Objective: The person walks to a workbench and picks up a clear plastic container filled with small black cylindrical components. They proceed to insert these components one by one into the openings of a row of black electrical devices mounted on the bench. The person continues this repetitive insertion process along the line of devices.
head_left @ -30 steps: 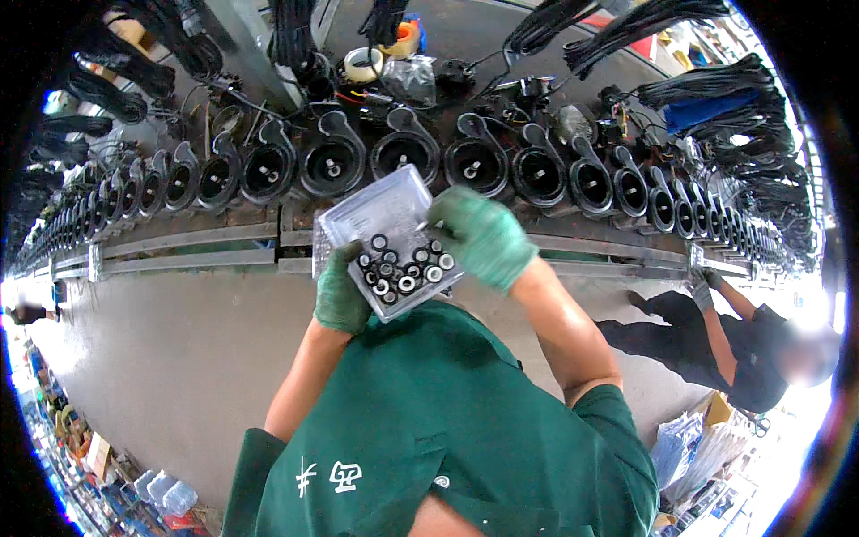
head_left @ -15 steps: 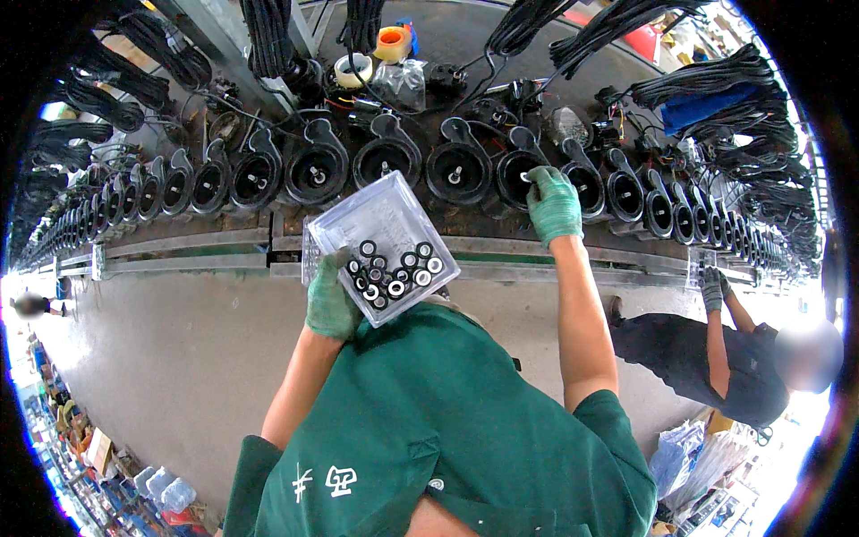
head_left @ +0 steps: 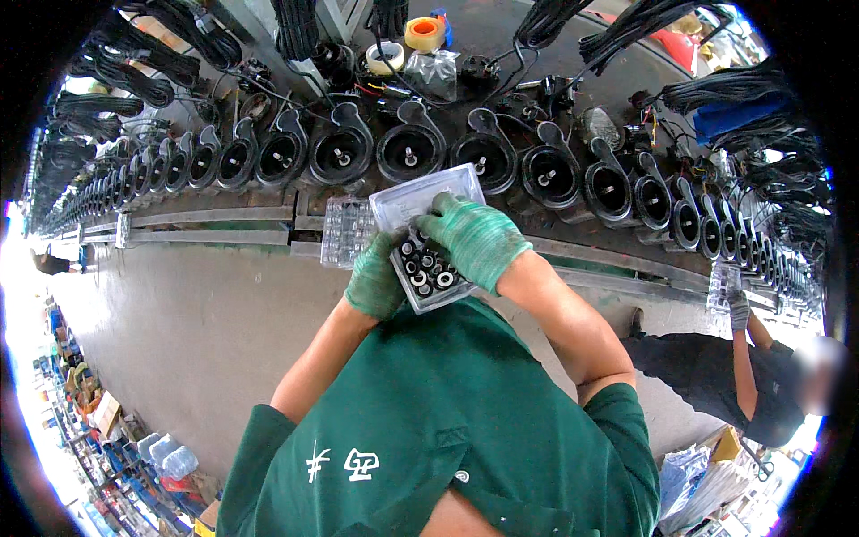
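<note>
My left hand (head_left: 374, 282), in a green glove, grips the left side of a clear plastic box (head_left: 413, 202), tilted in front of my chest. Small black and white rings (head_left: 445, 279) lie heaped in the box's lower part. Over them reaches my right hand (head_left: 476, 240), also gloved in green, its bent fingers down inside the box. The fingertips are pressed among the rings; what they pinch is hidden. Just beyond the box stands a long row of black round housings (head_left: 407, 171), each with a metal shaft in its middle.
A clear compartmented tray (head_left: 344, 234) sticks out at the bench's metal edge (head_left: 224, 216). Tape rolls (head_left: 425, 34), a plastic bag (head_left: 433, 73) and hanging black cable bundles (head_left: 298, 31) are behind the housings. Another person (head_left: 707, 371) works on the right, by the same bench.
My right hand has come back from a housing on the right into the box. The view has shifted, and the box is tilted differently, with the tray beside it showing more.
</note>
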Motion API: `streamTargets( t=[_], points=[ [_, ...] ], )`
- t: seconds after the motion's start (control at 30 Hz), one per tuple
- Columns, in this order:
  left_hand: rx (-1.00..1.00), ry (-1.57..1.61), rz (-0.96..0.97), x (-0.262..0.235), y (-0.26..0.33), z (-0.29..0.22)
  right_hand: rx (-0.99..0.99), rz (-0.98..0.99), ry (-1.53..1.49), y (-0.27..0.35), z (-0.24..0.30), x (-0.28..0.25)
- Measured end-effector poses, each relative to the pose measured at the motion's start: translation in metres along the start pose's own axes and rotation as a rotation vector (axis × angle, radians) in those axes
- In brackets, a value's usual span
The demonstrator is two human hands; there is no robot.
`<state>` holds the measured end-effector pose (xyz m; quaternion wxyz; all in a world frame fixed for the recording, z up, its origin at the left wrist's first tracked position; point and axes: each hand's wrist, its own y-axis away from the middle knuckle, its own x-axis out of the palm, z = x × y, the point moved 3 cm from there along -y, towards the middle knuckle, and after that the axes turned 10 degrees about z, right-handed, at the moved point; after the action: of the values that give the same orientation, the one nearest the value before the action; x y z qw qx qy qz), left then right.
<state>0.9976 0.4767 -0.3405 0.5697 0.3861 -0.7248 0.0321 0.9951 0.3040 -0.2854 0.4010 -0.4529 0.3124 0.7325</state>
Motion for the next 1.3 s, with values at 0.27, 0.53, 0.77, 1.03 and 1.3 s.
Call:
streamTargets(
  t=[0.27, 0.53, 0.77, 1.03, 1.3],
  points=[
    [-0.003, 0.015, -0.088, -0.01, -0.013, 0.013, -0.058, -0.385, -0.222, 0.034, -0.046, -0.013],
    [0.067, -0.112, -0.13, -0.013, -0.016, 0.027, 0.682, -0.797, -0.022, 0.164, -0.22, -0.019],
    [0.062, -0.072, -0.179, -0.004, -0.021, 0.045, 0.622, -0.626, 0.09, 0.171, -0.24, 0.011],
    [0.075, -0.037, -0.134, -0.006, -0.026, 0.054, 0.435, -0.728, -0.256, 0.153, -0.159, -0.02],
    [-0.071, 0.088, 0.095, 0.026, -0.047, 0.05, 0.099, -0.028, -0.058, 0.076, -0.033, -0.011]
  ],
)
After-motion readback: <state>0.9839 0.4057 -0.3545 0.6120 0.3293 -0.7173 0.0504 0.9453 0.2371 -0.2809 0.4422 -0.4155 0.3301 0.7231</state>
